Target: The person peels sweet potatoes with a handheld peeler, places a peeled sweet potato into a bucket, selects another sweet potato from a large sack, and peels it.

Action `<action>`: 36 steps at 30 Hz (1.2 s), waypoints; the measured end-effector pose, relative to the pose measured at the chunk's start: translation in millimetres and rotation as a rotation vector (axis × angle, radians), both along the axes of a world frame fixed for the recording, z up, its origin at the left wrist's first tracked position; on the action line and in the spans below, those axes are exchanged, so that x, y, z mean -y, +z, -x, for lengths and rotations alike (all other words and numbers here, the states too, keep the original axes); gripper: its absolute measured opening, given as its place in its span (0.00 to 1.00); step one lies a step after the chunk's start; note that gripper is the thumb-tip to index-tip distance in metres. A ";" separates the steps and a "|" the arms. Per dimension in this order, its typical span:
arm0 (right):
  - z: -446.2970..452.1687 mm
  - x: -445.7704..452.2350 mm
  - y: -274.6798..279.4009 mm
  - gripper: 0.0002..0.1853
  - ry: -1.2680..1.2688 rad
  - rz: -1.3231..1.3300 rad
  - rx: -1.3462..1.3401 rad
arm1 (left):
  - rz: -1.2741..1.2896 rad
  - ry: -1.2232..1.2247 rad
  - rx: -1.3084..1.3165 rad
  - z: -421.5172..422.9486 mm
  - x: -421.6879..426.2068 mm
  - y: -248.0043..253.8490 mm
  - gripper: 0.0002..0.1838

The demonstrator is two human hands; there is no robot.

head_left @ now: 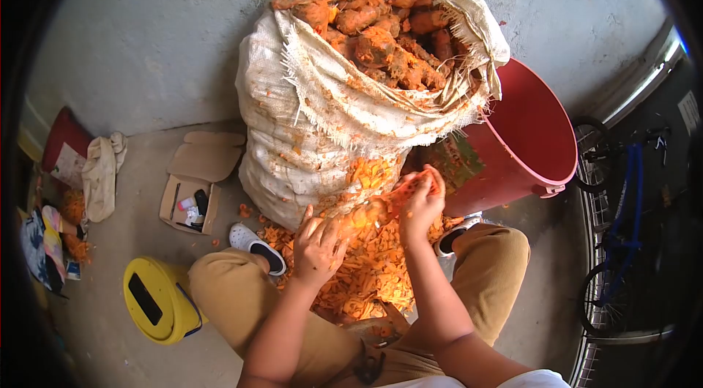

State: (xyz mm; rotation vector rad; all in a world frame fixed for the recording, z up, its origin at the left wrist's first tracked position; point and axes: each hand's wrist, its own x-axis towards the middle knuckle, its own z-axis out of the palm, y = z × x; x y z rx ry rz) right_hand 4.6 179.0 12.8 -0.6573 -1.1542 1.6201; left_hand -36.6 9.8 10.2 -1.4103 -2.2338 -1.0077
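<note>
My left hand (318,249) is closed around the near end of a thick orange root vegetable (360,215), which looks partly peeled. At the root's far end, my right hand (422,203) has its fingers curled round something reddish-orange, blurred and too covered to name. Below both hands lies a heap of orange peelings (373,269) between my legs. Just ahead stands a large white woven sack (282,121) with its mouth rolled back. It is full of brown-orange root vegetables (377,44).
A red bucket (531,132) leans behind the sack on the right. At left are a cardboard box (170,205) with small items, a yellow lidded bucket (165,300) and a cloth (102,176). A blue bicycle (630,227) stands at far right.
</note>
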 end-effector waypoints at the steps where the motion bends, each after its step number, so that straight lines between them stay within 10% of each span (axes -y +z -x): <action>1: -3.2 -8.2 -1.6 0.10 -0.010 0.020 0.016 | 0.020 -0.005 0.000 0.3 0.6 -0.4 0.17; 13: -12.0 -41.8 -5.2 0.12 0.045 0.019 0.016 | -0.017 -0.058 0.038 -8.9 -13.8 8.1 0.16; 19: -48.2 -121.1 -6.1 0.10 -0.362 -0.005 0.040 | -0.038 0.129 0.123 8.2 18.8 0.4 0.15; 36: 10.0 22.2 -10.3 0.08 -0.013 0.024 -0.036 | 0.007 0.010 0.039 2.4 4.8 -8.2 0.17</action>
